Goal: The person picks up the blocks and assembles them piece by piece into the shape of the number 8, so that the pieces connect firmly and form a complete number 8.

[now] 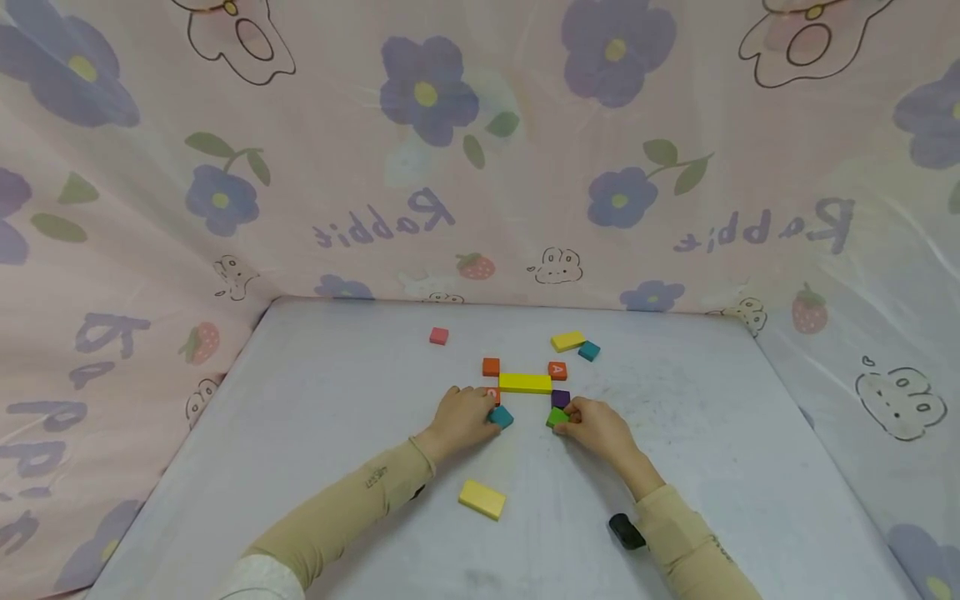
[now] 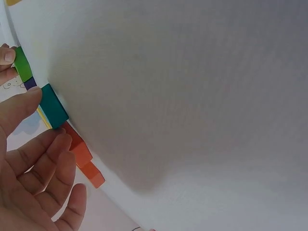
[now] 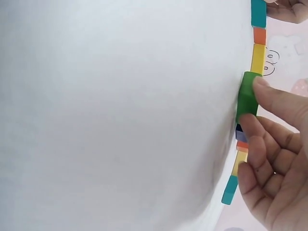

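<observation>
Yellow bar (image 1: 525, 383) already flanked by orange blocks (image 1: 491, 367); teal block (image 2: 54, 107) pinched by left fingers (image 2: 41, 144), green block (image 3: 248, 96) by right fingers (image 3: 254, 129); outlying red block (image 1: 438, 336) seemingly unplaced.

three yellow blocks (image 1: 482, 499), three orange blocks (image 1: 491, 367), two teal blocks (image 1: 501, 417), one pink block (image 1: 438, 336), one purple block (image 1: 560, 399), one green block (image 1: 557, 417) are showing.

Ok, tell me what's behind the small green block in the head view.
Behind the green block sits a small square purple block, then an orange square block marked A. The purple block's near edge is partly covered.
</observation>
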A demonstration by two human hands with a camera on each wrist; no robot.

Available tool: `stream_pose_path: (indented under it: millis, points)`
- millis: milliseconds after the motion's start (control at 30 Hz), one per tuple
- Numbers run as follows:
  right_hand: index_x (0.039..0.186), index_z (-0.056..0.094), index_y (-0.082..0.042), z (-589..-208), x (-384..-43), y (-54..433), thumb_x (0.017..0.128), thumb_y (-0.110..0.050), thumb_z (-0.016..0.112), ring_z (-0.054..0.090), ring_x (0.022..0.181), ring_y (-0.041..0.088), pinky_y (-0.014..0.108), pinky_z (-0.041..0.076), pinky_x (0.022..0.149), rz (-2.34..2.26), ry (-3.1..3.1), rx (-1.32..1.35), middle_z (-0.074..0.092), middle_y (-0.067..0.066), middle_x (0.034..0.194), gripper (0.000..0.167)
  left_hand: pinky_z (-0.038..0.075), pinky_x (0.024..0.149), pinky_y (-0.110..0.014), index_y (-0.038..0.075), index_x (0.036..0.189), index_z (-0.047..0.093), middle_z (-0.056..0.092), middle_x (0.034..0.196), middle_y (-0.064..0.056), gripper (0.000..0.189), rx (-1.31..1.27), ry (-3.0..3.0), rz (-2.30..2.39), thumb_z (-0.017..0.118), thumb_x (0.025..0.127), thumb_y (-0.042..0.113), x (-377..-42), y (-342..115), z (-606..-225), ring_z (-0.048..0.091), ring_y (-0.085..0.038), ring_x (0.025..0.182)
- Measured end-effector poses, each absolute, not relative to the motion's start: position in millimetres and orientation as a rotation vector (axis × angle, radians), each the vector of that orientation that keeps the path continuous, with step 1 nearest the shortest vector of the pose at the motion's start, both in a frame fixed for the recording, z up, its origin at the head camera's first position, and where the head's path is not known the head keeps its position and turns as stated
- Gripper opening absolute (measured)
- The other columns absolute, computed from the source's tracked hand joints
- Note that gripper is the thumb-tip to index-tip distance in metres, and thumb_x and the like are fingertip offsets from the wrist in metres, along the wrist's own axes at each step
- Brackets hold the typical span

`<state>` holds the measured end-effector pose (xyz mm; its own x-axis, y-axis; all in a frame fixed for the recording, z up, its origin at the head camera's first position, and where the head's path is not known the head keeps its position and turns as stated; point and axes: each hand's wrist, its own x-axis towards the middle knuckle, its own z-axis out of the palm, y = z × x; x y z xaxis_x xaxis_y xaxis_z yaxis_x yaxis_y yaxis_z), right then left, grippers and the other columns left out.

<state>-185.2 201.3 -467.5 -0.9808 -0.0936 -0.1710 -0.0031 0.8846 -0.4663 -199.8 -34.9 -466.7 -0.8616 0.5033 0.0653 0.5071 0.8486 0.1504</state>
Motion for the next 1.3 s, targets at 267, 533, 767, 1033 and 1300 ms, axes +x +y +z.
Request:
stream_pose_path:
  millis: [267, 533, 767, 1033, 1300]
  points:
    - [0.102, 0.064, -0.006, -470.3, -182.8, 201.8, 0.080, -0.029, 0.072, 0.049, 0.066, 0.014, 0.025, 0.041, 0.059, -0.716, 2.887, -0.083, 0.060, 0.001, 0.077, 0.034, 0.035, 0.063, -0.025, 0.015, 0.085, 0.065, 0.060, 0.077, 0.004, 0.028, -0.812, -2.983, -0.226, 0.071, 0.078, 0.042, -201.3, -33.9, -470.3, 0.048, -0.011, 0.066]
    - [0.103, 0.064, -0.006, -468.1, -180.3, 199.1, 0.080, -0.030, 0.072, 0.050, 0.066, 0.014, 0.026, 0.043, 0.060, -0.728, 2.903, -0.089, 0.062, 0.002, 0.078, 0.035, 0.031, 0.063, -0.025, 0.015, 0.086, 0.065, 0.059, 0.076, 0.005, 0.030, -0.812, -2.959, -0.221, 0.072, 0.077, 0.043, -200.0, -34.4, -469.8, 0.046, -0.010, 0.065]
    - [0.104, 0.064, -0.006, -468.4, -180.3, 198.4, 0.080, -0.032, 0.072, 0.053, 0.068, 0.014, 0.029, 0.047, 0.063, -0.709, 2.915, -0.082, 0.066, 0.004, 0.082, 0.036, 0.032, 0.063, -0.024, 0.015, 0.090, 0.066, 0.062, 0.080, 0.005, 0.032, -0.818, -2.944, -0.217, 0.072, 0.077, 0.044, -199.2, -34.8, -468.9, 0.046, -0.010, 0.065]
    - [0.103, 0.065, -0.006, -467.3, -180.0, 198.1, 0.077, -0.033, 0.074, 0.051, 0.066, 0.014, 0.027, 0.046, 0.062, -0.706, 2.935, -0.091, 0.063, 0.002, 0.077, 0.039, 0.035, 0.067, -0.027, 0.016, 0.091, 0.066, 0.065, 0.085, 0.004, 0.033, -0.817, -2.932, -0.198, 0.071, 0.077, 0.046, -200.9, -35.5, -470.2, 0.049, -0.010, 0.067]
    - [0.103, 0.066, -0.007, -464.8, -178.8, 196.9, 0.077, -0.033, 0.074, 0.049, 0.066, 0.013, 0.025, 0.042, 0.058, -0.768, 2.970, -0.122, 0.061, 0.001, 0.077, 0.039, 0.037, 0.069, -0.029, 0.017, 0.090, 0.065, 0.066, 0.088, 0.004, 0.034, -0.822, -2.932, -0.186, 0.071, 0.076, 0.048, -201.5, -37.1, -471.5, 0.055, -0.011, 0.069]
